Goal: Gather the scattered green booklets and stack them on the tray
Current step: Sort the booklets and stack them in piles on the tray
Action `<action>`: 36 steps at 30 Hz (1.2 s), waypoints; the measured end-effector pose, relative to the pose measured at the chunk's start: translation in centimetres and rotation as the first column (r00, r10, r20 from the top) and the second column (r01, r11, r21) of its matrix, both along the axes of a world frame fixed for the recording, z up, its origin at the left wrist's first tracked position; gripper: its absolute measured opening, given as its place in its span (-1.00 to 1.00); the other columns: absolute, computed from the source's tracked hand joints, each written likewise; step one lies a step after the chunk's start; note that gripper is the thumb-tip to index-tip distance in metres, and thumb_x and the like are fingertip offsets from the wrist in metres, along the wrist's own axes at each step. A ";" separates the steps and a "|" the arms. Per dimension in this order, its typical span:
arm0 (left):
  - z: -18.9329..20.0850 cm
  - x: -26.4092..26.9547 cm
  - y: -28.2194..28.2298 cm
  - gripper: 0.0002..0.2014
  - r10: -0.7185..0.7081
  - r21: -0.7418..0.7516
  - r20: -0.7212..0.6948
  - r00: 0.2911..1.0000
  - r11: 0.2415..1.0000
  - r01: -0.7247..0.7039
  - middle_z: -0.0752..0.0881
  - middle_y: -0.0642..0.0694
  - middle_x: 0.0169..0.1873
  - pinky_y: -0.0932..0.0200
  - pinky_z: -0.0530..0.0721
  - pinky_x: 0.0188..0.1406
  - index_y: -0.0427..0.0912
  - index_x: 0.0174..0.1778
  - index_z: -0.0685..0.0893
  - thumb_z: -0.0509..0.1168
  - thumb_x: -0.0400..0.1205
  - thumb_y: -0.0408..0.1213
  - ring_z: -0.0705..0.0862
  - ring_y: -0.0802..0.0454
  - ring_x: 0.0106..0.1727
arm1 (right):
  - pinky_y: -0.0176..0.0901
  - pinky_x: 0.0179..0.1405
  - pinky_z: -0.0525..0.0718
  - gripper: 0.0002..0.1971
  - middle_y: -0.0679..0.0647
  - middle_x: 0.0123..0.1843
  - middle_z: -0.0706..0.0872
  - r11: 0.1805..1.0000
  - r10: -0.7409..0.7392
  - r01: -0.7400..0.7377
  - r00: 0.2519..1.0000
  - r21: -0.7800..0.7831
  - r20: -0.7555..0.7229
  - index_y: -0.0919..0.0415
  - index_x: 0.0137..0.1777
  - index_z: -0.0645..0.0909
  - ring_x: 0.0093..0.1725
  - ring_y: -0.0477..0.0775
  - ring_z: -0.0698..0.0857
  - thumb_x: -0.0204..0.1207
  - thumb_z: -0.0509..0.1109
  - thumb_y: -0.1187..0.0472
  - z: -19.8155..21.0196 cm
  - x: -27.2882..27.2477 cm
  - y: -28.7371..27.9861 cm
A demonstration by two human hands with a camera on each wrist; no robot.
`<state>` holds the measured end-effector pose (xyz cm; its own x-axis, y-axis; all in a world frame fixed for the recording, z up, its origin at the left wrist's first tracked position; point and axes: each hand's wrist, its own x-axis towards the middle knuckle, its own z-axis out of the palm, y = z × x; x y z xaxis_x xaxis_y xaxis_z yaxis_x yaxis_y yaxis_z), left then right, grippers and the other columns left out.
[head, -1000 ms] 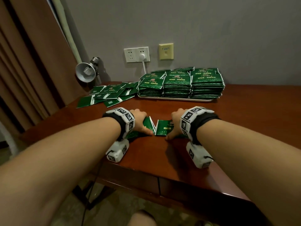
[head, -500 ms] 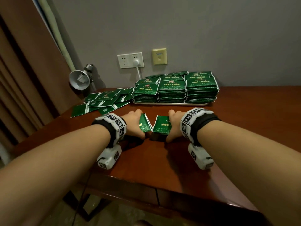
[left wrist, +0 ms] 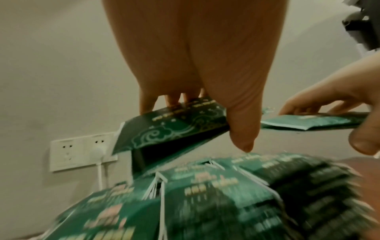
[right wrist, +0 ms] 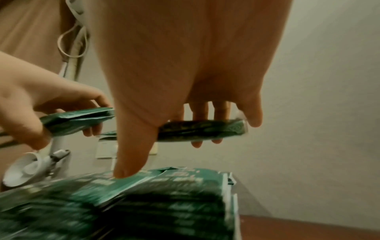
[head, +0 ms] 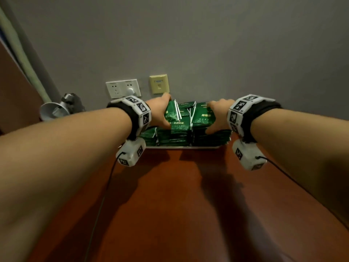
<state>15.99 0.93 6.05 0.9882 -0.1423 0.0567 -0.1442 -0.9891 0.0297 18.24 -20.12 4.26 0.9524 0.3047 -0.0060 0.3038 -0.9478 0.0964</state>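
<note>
Both hands hover over the stacked green booklets point(head: 175, 136) that fill the tray point(head: 183, 147) against the wall. My left hand point(head: 164, 114) grips a small bunch of green booklets point(left wrist: 174, 128) between thumb and fingers, held just above the middle stack point(left wrist: 205, 194). My right hand point(head: 217, 118) pinches a second bunch point(right wrist: 202, 131) flat above the right stack point(right wrist: 154, 203). The two bunches point(head: 181, 115) nearly meet between the hands. My left arm hides the table to the left of the tray.
A reddish wooden table point(head: 188, 205) stretches from me to the tray. On the grey wall behind are a white socket plate point(head: 123, 88) with a plug and a yellow plate point(head: 159, 84). A white lamp point(head: 56, 108) stands at the back left beside a curtain.
Both hands have lifted their booklets off the near part of the table and carried them back, over the tray's stacks. The view has tilted up and closer to the wall.
</note>
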 end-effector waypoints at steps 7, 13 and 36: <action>3.2 11.5 -1.5 -0.17 -0.027 0.096 0.008 1.000 0.995 0.027 0.60 -0.22 0.30 -0.10 0.59 0.27 -0.23 0.45 0.40 0.65 0.33 -0.12 0.61 -0.20 0.24 | 0.08 0.11 0.66 -0.21 0.22 0.23 0.67 0.998 -0.060 0.060 0.998 -0.010 0.013 0.26 0.42 0.43 0.14 0.30 0.68 0.33 0.58 -0.20 2.2 10.7 -2.5; 1.3 19.4 -2.1 -0.11 -0.014 0.135 -0.079 0.997 0.991 0.025 0.54 -0.19 0.44 -0.04 0.51 0.41 -0.21 0.56 0.34 0.63 0.36 -0.14 0.55 -0.18 0.39 | 0.11 0.26 0.61 -0.17 0.20 0.34 0.63 1.000 -0.009 0.009 1.000 -0.029 -0.020 0.24 0.51 0.39 0.25 0.27 0.64 0.34 0.58 -0.17 1.8 18.9 -1.6; 3.0 10.6 0.6 -0.17 0.056 0.244 -0.115 0.992 0.969 -0.027 0.46 -0.13 0.53 0.06 0.44 0.41 -0.09 0.66 0.22 0.51 0.53 -0.15 0.49 -0.14 0.48 | 0.07 0.38 0.51 -0.20 0.12 0.51 0.51 0.991 0.136 -0.136 0.991 -0.015 -0.019 0.17 0.62 0.29 0.41 0.22 0.55 0.47 0.46 -0.17 5.1 10.9 3.0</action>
<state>26.55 1.52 9.04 0.9910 -0.0957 -0.0935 -0.1126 -0.9741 -0.1959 29.14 -17.17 9.40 0.9017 0.4314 -0.0284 0.4319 -0.8959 0.1046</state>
